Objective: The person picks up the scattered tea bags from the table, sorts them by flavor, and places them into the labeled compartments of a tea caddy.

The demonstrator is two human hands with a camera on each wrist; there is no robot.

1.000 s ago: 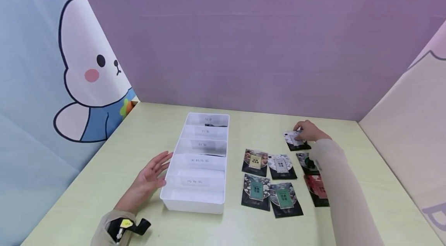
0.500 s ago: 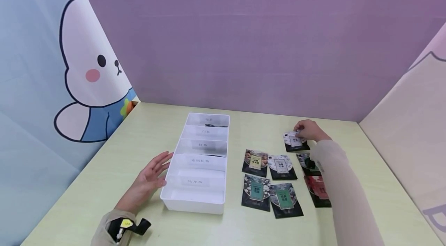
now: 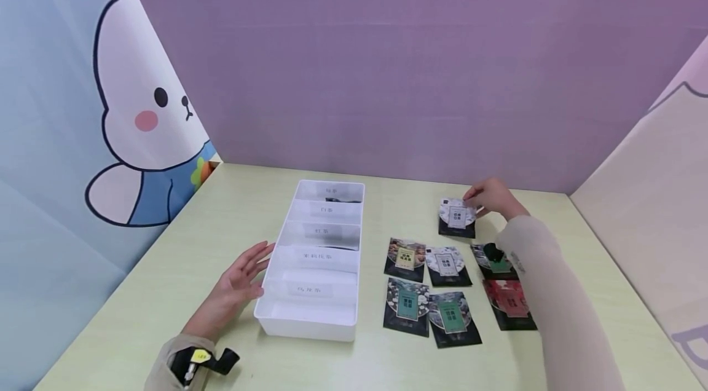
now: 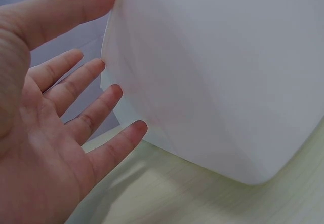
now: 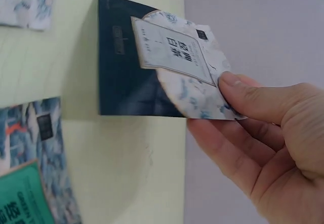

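My right hand (image 3: 494, 197) pinches a white and black tea sachet (image 3: 456, 217) by its upper edge, thumb on the printed face. In the right wrist view that sachet (image 5: 152, 62) is tilted, raised off the table. At the left side of a white divided box (image 3: 310, 328), my left hand (image 3: 236, 283) rests with its fingers spread and fairly straight. Up close in the left wrist view, the fingers (image 4: 109, 153) lie at the box's outer wall (image 4: 217, 82). Labels mark the box's compartments, and dark sachet edges show in two of them.
Between box and right arm lie a yellow-labelled sachet (image 3: 405, 259), a white-labelled one (image 3: 448, 265), a teal-labelled one (image 3: 408, 306) and a green-labelled one (image 3: 455, 318). A red sachet (image 3: 510, 305) and another green-labelled sachet (image 3: 500, 267) lie by the right sleeve. A purple backdrop (image 3: 387, 71) stands behind.
My right hand has lifted the white and black sachet and shifted it a little left. More of the red and green sachets shows beside the sleeve. My left hand has stayed put.
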